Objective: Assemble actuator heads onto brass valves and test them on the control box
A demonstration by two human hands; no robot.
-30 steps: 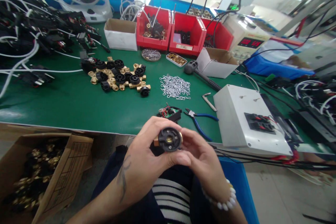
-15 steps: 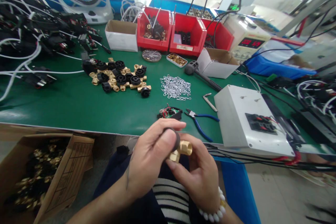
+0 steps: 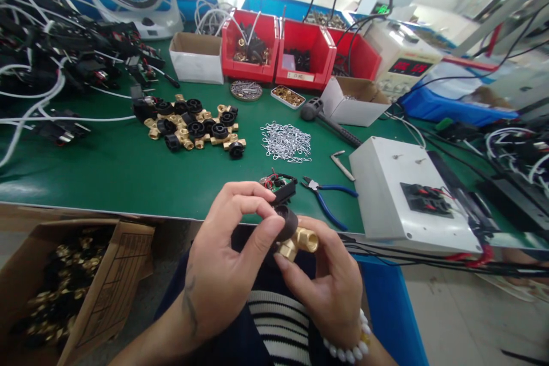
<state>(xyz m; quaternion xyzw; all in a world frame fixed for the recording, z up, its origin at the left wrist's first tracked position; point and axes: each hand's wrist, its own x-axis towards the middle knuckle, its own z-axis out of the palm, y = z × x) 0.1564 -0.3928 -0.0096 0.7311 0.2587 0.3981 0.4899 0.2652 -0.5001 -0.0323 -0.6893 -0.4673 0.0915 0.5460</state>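
Note:
My right hand grips a brass valve body with thumb and fingers, in front of the table's near edge. One threaded opening of it points right. On its upper end sits a round black plastic cap, tilted toward the left. My left hand is curled at that cap, thumb and index fingertips closed at its rim; whether something small is between them I cannot tell. Just beyond the fingers lies a small circuit board in a black housing. Blue-handled cutting pliers rest to its right.
Brass valves with black caps lie left of a pile of wire clips. A black mallet, a hex key and a grey box are at right. Red bins stand behind; a carton is lower left.
My left hand has drawn back from around the cap to its rim, fingers now lifted and curled, so the cap shows more. My right hand still holds the valve body, shifted slightly right.

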